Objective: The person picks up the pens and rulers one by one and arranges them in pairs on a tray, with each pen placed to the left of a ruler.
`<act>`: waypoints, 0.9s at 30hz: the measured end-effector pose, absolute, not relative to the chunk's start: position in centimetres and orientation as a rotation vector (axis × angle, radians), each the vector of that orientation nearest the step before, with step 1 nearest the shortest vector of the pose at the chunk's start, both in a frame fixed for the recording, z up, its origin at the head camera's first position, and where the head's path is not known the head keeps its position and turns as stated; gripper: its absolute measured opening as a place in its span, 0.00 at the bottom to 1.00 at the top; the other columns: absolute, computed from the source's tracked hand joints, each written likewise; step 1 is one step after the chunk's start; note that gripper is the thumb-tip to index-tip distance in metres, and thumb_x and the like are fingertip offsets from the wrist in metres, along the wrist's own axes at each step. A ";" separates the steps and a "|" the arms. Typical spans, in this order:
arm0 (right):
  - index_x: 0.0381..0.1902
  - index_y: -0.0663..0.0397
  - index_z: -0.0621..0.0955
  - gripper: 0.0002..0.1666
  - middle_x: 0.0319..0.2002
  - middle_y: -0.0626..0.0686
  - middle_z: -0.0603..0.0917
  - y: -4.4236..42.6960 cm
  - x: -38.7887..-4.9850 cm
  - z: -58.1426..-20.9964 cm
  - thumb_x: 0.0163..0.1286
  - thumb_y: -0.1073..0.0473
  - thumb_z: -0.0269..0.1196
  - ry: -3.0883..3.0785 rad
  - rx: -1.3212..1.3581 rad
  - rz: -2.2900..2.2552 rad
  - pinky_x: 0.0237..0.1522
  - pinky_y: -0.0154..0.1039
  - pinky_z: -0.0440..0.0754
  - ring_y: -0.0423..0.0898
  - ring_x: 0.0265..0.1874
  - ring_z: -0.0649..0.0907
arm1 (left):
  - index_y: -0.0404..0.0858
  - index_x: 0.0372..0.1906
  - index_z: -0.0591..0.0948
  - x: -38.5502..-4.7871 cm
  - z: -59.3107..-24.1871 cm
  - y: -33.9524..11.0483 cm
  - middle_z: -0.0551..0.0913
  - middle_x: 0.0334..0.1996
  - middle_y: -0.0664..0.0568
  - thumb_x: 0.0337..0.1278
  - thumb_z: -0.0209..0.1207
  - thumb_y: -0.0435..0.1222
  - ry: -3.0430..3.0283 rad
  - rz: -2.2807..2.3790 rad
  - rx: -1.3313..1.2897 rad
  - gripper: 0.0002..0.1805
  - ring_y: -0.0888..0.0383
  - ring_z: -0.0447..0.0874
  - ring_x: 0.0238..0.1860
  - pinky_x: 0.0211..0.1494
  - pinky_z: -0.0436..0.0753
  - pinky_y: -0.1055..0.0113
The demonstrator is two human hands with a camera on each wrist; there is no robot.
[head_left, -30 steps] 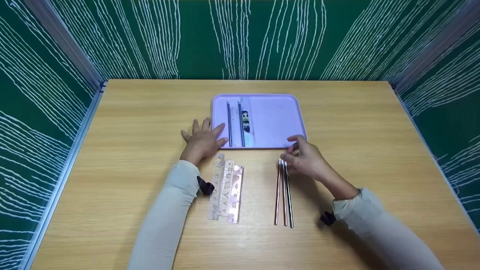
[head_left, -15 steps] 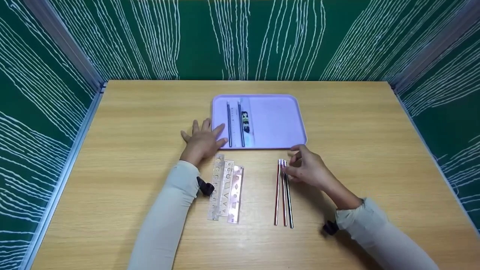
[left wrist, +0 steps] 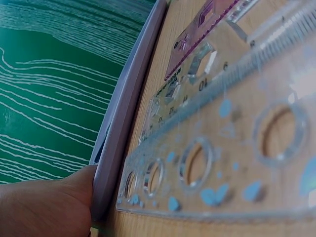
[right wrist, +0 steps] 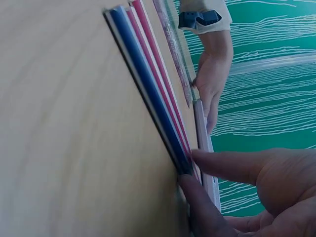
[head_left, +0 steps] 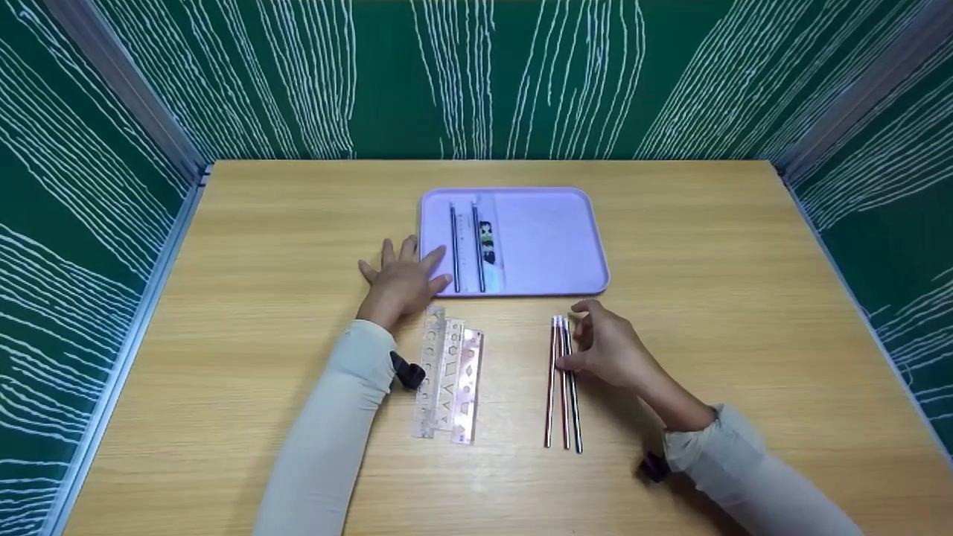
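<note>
In the head view my left hand (head_left: 402,283) lies with spread fingers at the left edge of the lilac tray (head_left: 555,246), thumb and index finger over its rim. Two dark pencils (head_left: 456,249) lie in the tray with see-through rulers, one bearing a dark printed picture (head_left: 488,242). My right hand (head_left: 610,346) is at the three pencils on the table, two red (head_left: 552,394) and one dark blue (head_left: 574,409). In the right wrist view its thumb and a finger (right wrist: 202,205) pinch the blue pencil (right wrist: 140,74) from both sides. The other fingers are partly hidden.
Three clear stencil rulers (head_left: 449,376) lie side by side on the wooden table (head_left: 298,216), just below the tray and beside my left wrist; one is pinkish (head_left: 467,387). Green walls with white lines (head_left: 394,74) enclose the table's back and sides.
My right hand has drawn back from the tray's front right corner toward me, along the pencils, and its thumb now reaches them lower down. My left hand stays in place.
</note>
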State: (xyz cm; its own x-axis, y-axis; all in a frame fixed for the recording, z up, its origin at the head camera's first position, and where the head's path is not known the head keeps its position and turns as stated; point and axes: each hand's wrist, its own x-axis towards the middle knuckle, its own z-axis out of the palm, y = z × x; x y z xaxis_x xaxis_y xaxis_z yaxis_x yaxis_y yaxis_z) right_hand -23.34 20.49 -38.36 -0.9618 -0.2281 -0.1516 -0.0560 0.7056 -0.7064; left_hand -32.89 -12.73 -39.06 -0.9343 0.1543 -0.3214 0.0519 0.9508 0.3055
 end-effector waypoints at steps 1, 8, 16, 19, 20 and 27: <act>0.64 0.64 0.70 0.49 0.38 0.54 0.82 20.4 -23.3 -38.4 0.46 0.61 0.83 2.704 -0.232 -1.081 0.42 0.38 0.79 0.46 0.35 0.81 | 0.70 0.80 0.51 -32.9 -39.1 -12.7 0.37 0.85 0.46 0.72 0.43 0.66 2.758 0.422 0.151 0.36 0.29 0.25 0.81 0.68 0.31 0.16; 0.64 0.64 0.71 0.48 0.39 0.54 0.81 20.1 -22.9 -38.6 0.45 0.66 0.81 2.665 -0.221 -1.135 0.36 0.35 0.82 0.45 0.33 0.81 | 0.70 0.81 0.51 -32.9 -39.2 -12.7 0.37 0.85 0.47 0.72 0.43 0.66 2.761 0.425 0.150 0.36 0.29 0.25 0.81 0.68 0.30 0.17; 0.64 0.65 0.70 0.49 0.41 0.55 0.80 20.0 -22.9 -38.7 0.44 0.68 0.81 2.633 -0.226 -1.175 0.35 0.33 0.83 0.46 0.34 0.82 | 0.71 0.80 0.50 -33.0 -39.3 -12.8 0.36 0.85 0.47 0.72 0.42 0.66 2.756 0.423 0.153 0.36 0.29 0.25 0.81 0.68 0.30 0.17; 0.64 0.64 0.70 0.48 0.41 0.55 0.80 20.1 -22.9 -38.6 0.46 0.67 0.81 2.632 -0.231 -1.172 0.36 0.33 0.82 0.46 0.35 0.82 | 0.70 0.81 0.51 -33.0 -39.2 -12.8 0.37 0.85 0.47 0.72 0.42 0.66 2.758 0.421 0.156 0.36 0.29 0.25 0.81 0.68 0.31 0.17; 0.64 0.64 0.70 0.48 0.42 0.55 0.81 20.1 -22.9 -38.6 0.46 0.67 0.81 2.628 -0.229 -1.174 0.37 0.33 0.82 0.46 0.36 0.82 | 0.69 0.81 0.51 -33.0 -39.2 -12.8 0.37 0.85 0.47 0.72 0.42 0.66 2.760 0.420 0.159 0.36 0.29 0.25 0.81 0.68 0.32 0.16; 0.64 0.65 0.70 0.48 0.42 0.56 0.81 20.3 -22.8 -38.5 0.48 0.66 0.81 2.622 -0.237 -1.191 0.37 0.32 0.81 0.46 0.36 0.83 | 0.68 0.81 0.52 -33.0 -39.2 -12.7 0.39 0.85 0.47 0.73 0.43 0.66 2.768 0.406 0.161 0.36 0.29 0.27 0.81 0.68 0.33 0.16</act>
